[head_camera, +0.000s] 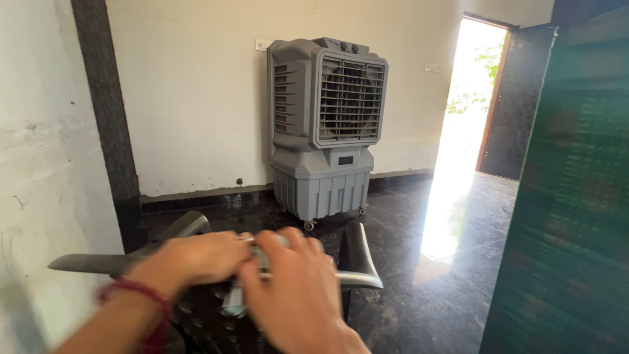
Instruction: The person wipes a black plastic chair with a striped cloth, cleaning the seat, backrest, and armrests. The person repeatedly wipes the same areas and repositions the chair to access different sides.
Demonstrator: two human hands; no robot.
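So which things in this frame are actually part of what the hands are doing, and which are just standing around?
In hand:
- left hand and right hand, closed together on a small pale, blurred item
- dark chair with metal armrests, directly under the hands

Just standing about:
- grey air cooler on wheels by the wall
- open door
- green panel at right

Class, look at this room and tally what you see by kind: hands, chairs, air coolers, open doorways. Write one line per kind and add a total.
Hands: 2, left hand and right hand, together on a blurred pale object
Chairs: 1, dark chair
Air coolers: 1, grey air cooler
Open doorways: 1, doorway
Total: 5
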